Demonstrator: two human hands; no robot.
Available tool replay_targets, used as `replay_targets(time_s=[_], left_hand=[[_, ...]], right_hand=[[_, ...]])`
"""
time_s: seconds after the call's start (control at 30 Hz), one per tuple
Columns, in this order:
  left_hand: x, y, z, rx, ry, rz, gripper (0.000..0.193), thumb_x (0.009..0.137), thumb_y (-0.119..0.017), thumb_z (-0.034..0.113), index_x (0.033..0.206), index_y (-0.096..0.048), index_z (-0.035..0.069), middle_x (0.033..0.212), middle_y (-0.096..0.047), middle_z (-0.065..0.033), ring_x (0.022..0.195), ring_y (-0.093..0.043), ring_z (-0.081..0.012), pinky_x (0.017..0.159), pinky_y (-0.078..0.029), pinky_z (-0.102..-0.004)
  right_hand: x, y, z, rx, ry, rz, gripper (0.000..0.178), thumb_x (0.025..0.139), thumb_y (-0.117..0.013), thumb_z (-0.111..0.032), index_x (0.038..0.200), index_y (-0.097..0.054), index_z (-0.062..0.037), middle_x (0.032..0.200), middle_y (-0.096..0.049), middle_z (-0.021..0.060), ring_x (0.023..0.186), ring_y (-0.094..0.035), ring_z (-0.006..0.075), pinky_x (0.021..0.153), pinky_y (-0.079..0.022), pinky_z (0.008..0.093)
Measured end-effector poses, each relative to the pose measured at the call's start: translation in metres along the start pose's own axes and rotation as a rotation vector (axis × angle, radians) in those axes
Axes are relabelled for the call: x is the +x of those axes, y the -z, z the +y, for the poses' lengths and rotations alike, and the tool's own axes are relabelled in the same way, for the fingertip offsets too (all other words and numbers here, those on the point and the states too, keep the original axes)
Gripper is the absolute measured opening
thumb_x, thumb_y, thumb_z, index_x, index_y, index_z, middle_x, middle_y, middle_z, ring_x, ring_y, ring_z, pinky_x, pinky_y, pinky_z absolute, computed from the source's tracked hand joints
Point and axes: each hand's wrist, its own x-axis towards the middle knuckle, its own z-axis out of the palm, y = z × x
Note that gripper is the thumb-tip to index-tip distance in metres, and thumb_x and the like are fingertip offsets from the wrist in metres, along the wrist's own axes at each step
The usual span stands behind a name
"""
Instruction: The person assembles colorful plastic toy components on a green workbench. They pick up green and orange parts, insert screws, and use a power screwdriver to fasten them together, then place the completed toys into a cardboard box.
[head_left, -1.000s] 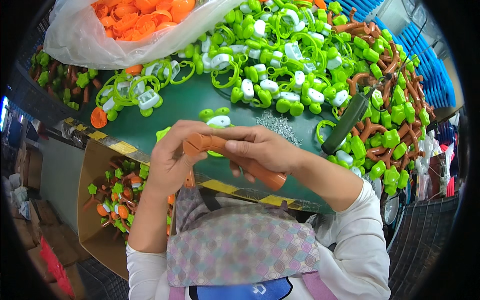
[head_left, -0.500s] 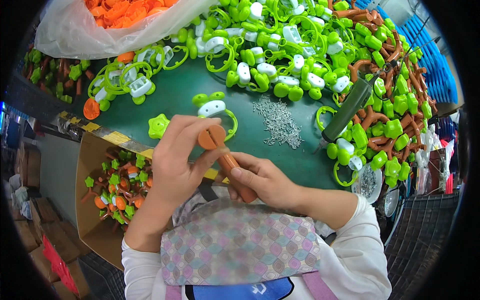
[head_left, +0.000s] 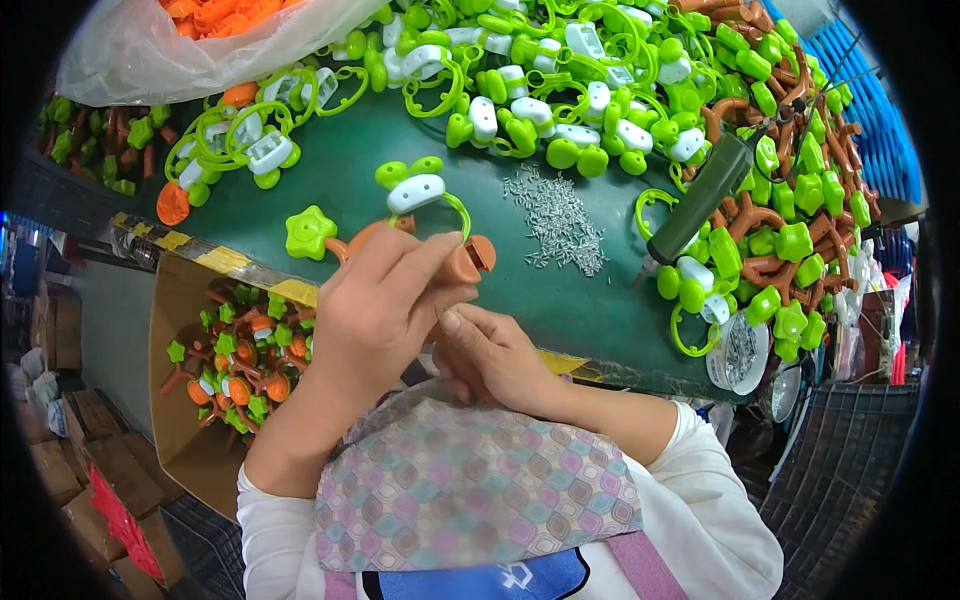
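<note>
My left hand (head_left: 375, 300) is closed round a brown branch-shaped plastic piece (head_left: 463, 266), whose slotted round end points to the right past my fingers. Another brown prong shows to the left of my knuckles. My right hand (head_left: 490, 355) is close below, fingers curled and thumb pressed in against the left hand; what it grips, if anything, is hidden. Just beyond them lies a white and lime-green ring part (head_left: 416, 192). A lime-green star piece (head_left: 311, 233) rests on the green tabletop (head_left: 350, 160) to the left.
Small silver screws (head_left: 555, 225) lie loose at centre right. A dark green electric screwdriver (head_left: 702, 198) hangs beside them. Green-white ring parts (head_left: 530, 110) and brown branches with stars heap up behind. A cardboard box (head_left: 190, 450) of assembled pieces stands lower left, and a bag (head_left: 200, 70) holds orange parts.
The brown piece has been turned from pointing down toward me to lying more crosswise under my left hand. My right hand has slid off its shaft and sits lower, fingers curled.
</note>
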Motion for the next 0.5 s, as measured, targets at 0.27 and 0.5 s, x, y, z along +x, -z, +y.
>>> replay_targets(time_s=[0.27, 0.5], left_hand=[[0.007, 0.021, -0.010, -0.269, 0.376, -0.027, 0.023, 0.086, -0.075, 0.004, 0.108, -0.071, -0.001, 0.096, -0.066, -0.0088, 0.080, -0.068, -0.0181, 0.069, -0.054, -0.0309], [-0.001, 0.013, -0.013, -0.242, 0.188, 0.024, 0.028, 0.092, -0.069, 0.006, 0.118, -0.067, 0.000, 0.103, -0.068, -0.0112, 0.089, -0.068, -0.0244, 0.076, -0.055, -0.0340]], right_hand=[[-0.012, -0.001, -0.024, 0.396, -0.089, -0.311, 0.072, 0.104, -0.054, -0.030, 0.161, -0.015, -0.0099, 0.127, -0.052, 0.0130, 0.079, -0.062, 0.0189, 0.062, -0.051, 0.0298], [-0.011, -0.001, -0.019, 0.134, 0.024, -0.151, 0.067, 0.105, -0.053, -0.024, 0.162, -0.018, -0.0153, 0.117, -0.055, 0.0067, 0.067, -0.052, 0.0109, 0.053, -0.040, 0.0234]])
